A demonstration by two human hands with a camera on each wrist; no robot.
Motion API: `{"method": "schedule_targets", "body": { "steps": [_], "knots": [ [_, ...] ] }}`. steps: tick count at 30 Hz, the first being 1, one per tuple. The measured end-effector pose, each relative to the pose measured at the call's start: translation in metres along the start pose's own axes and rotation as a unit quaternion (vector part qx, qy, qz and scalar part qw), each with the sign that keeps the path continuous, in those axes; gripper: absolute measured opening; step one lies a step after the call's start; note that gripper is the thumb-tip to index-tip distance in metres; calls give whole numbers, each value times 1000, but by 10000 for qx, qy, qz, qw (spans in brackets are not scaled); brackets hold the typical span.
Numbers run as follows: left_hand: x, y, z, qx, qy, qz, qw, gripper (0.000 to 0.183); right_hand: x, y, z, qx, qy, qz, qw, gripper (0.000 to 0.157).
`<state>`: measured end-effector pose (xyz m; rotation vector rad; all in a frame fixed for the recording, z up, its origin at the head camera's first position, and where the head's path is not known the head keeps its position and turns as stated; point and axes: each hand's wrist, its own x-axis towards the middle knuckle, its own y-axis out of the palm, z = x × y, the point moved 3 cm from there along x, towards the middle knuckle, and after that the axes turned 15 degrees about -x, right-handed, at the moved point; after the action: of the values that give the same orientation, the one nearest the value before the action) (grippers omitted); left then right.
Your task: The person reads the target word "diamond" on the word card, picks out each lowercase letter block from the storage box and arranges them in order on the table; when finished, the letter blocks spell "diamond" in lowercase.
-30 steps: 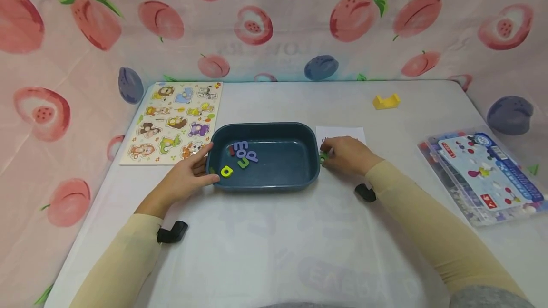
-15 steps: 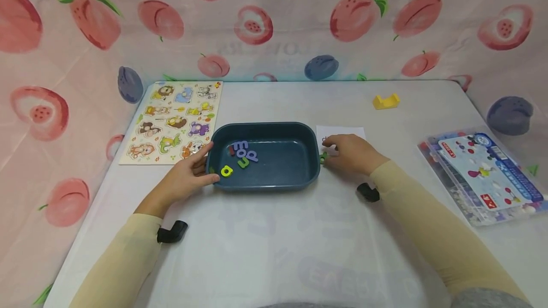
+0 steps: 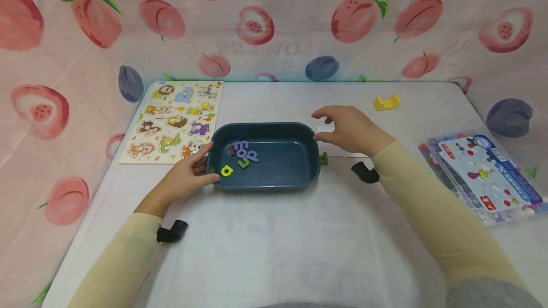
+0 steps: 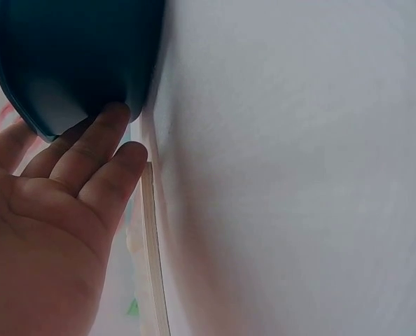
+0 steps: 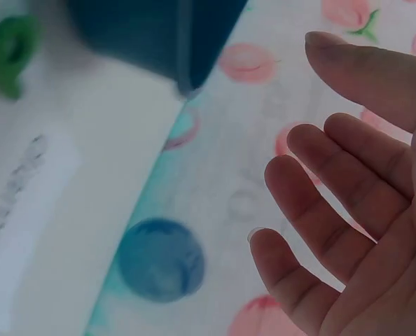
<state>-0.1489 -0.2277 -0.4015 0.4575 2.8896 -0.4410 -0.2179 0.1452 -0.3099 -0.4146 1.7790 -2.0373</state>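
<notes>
A dark teal tub stands mid-table with several foam letters inside. My left hand rests with straight fingers against the tub's left end wall. My right hand hovers above the table by the tub's far right corner, fingers relaxed and empty. A small green letter lies on the table against the tub's right wall, also seen as a green letter in the right wrist view. A white word card lies partly hidden under the right hand.
An animal peg puzzle board lies left of the tub. A yellow block sits at the far right. A clear plastic toy box lies at the right edge. Fruit-print cloth walls the table.
My right hand let go of the green letter, lifted off the card and moved back toward the tub's far right corner. The left hand has stayed put.
</notes>
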Motion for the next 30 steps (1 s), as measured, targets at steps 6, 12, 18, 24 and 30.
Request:
{"method": "schedule_targets", "body": {
  "steps": [6, 12, 18, 24, 30],
  "knots": [
    [1, 0, 1, -47, 11, -9, 10000, 92, 22, -10, 33, -86, -548, 40, 9985, 57],
    [1, 0, 2, -105, 0, -13, 9999, 93, 45, -6, 67, -112, -1041, 139, 9944, 55],
    [0, 0, 4, -181, 35, 22, 9998, 93, 65, 12, 96, -150, -1444, 500, 9881, 52],
    [0, 0, 2, -145, 2, 19, 9999, 93, 78, 35, 112, -160, -1494, 742, 9859, 52],
    [-1, -1, 2, -37, -58, -12, 10000, 92, 90, 53, 126, -82, -1429, 918, 9854, 51]
  ]
}}
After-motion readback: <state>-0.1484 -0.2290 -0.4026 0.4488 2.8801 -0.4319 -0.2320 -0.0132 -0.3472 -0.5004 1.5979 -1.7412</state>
